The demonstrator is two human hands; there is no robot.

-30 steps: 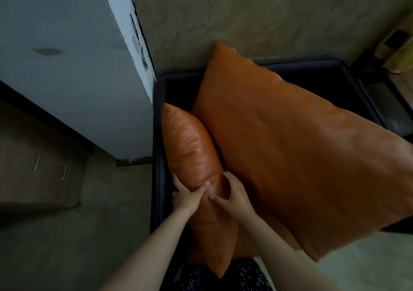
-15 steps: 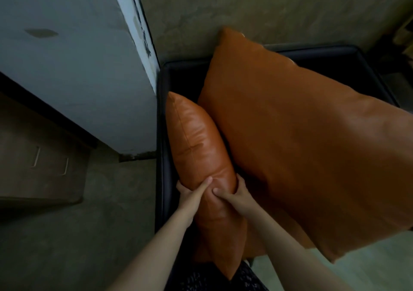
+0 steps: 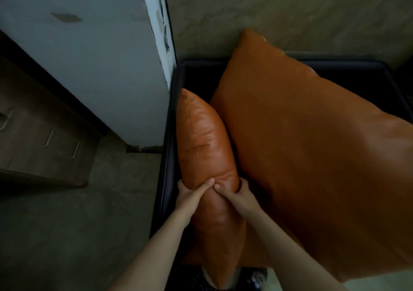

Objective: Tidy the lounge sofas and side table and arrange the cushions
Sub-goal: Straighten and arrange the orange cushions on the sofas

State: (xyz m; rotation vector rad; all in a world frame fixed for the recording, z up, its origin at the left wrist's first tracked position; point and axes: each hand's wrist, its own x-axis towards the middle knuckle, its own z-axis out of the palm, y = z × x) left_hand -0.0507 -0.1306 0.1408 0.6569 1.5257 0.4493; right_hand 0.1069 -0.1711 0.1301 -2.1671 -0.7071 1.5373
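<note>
Head: left hand (image 3: 190,195), right hand (image 3: 240,198) fingers (image 3: 221,190) tight around cushion (image 3: 205,138), long axis seemingly wallward.

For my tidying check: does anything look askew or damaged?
Yes. The large orange cushion lies slanted across the black sofa, one corner above its back. Paint is chipped on the white pillar.

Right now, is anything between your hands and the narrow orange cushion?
Nothing visible: the left hand and right hand both grip the narrow cushion. The large cushion only rests against its right side.
</note>
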